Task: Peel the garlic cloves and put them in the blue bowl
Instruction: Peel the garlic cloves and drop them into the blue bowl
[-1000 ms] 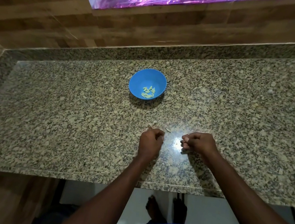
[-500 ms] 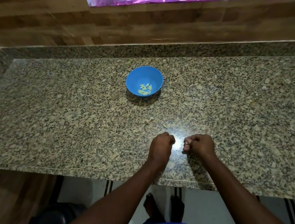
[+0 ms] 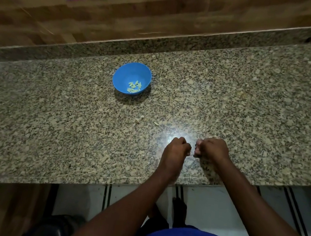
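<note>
Counter: a speckled granite worktop ran left to right.
Bowl: the blue bowl stood at centre far, peeled cloves inside.
Hands: left hand and right hand, fingers curled, met fingertip to fingertip near the front edge; whatever they pinched was hidden.
Scraps: skin bits lay between bowl and hands.
</note>
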Motion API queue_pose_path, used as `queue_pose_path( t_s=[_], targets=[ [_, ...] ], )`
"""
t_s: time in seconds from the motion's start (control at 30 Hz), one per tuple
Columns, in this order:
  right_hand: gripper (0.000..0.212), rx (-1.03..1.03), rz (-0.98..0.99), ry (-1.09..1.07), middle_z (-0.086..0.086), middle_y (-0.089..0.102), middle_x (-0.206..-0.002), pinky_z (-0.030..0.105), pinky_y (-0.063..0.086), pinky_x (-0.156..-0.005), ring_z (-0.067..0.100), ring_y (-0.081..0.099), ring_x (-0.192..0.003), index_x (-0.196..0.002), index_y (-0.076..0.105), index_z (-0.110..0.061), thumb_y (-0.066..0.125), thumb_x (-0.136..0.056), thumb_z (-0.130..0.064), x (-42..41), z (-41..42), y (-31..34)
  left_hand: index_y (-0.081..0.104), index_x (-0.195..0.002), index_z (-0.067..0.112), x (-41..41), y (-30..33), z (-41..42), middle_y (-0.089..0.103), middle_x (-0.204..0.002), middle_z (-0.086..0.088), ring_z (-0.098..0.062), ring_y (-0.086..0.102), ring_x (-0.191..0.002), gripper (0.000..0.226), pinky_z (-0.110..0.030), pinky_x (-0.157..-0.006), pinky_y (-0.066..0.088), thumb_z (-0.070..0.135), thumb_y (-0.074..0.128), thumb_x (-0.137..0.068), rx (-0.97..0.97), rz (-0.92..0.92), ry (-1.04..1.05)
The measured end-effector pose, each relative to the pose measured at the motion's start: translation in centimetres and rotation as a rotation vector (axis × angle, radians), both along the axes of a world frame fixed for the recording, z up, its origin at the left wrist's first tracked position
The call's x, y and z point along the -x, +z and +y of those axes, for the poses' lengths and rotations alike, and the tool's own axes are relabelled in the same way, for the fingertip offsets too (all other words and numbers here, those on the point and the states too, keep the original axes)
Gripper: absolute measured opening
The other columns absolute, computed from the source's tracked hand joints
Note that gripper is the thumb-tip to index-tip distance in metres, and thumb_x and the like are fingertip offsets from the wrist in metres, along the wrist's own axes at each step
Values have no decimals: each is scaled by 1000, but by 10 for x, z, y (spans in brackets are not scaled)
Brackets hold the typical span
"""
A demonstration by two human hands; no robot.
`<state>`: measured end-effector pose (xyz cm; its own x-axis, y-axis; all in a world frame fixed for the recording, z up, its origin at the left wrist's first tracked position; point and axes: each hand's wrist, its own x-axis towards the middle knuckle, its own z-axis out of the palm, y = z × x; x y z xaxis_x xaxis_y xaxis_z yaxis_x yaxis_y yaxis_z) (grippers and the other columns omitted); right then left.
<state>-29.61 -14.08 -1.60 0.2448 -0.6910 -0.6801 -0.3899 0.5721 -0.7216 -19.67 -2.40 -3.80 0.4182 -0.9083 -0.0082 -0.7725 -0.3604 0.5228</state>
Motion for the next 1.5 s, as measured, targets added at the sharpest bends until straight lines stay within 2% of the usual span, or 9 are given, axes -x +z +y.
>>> queue_pose_path(
  t_s=[0.23,0.37,0.43,0.53,0.63,0.77,0.87,1.13,1.5],
  targets=[
    [19,57,-32,95,22,68,-75,34,56,-53,27,66,-54,-68,66,7,66,-84,16,6,21,-4,63,-69,14,-28,-3,33,58,-72,-2,-18,54,-62,21,-35,-54,46,-6,71,-71,-53,-120,182],
    [11,17,-47,138,26,70,-78,34,58,-49,21,67,-49,-77,68,11,65,-87,15,-9,38,0,71,-71,15,-49,15,64,70,-70,0,-5,63,-60,19,-16,-63,51,2,70,-85,79,402,508],
    [5,-29,-90,160,27,69,-75,39,58,-59,21,65,-48,-87,66,21,63,-88,17,-22,51,3,69,-69,18,-56,23,82,69,-66,-2,-13,66,-59,25,-30,-64,60,2,71,-89,134,663,657],
    [11,-56,-161,242,15,69,-63,33,58,-62,23,67,-54,-92,62,27,62,-90,15,-45,77,9,71,-76,18,-63,30,116,68,-65,-3,-19,64,-62,20,-35,-61,58,5,71,-92,183,841,782],
    [9,-51,-177,327,28,73,-91,53,60,-85,40,73,-85,-77,69,10,70,-86,9,-73,111,20,72,-84,12,-69,39,153,66,-67,-5,-14,60,-59,13,-26,-58,53,4,68,-94,319,1064,899],
    [9,-78,-199,472,29,71,-99,36,63,-73,36,70,-87,-78,68,7,70,-86,10,-116,172,27,69,-93,7,-82,49,216,69,-77,-4,-8,62,-60,11,-22,-67,55,-1,62,-96,548,1280,1040],
    [11,-110,-191,627,27,73,-95,38,62,-80,32,72,-84,-77,70,2,70,-87,7,-150,234,28,66,-94,5,-91,56,282,67,-82,-6,-6,63,-61,13,-18,-66,55,-4,58,-97,700,1319,1114],
    [7,-148,-218,911,14,70,-71,18,55,-52,13,69,-54,-86,68,7,63,-91,7,-218,465,25,64,-96,1,-109,49,511,63,-78,-7,-6,60,-59,15,-14,-64,53,-9,52,-98,943,1314,1298],
    [9,-238,-65,1177,18,68,-85,38,58,-86,25,68,-79,-84,67,-1,64,-92,3,-257,686,-40,63,-106,-1,-107,-14,731,68,-81,-5,-1,66,-62,13,-14,-63,53,-5,53,-99,1018,1342,1575]
  ],
)
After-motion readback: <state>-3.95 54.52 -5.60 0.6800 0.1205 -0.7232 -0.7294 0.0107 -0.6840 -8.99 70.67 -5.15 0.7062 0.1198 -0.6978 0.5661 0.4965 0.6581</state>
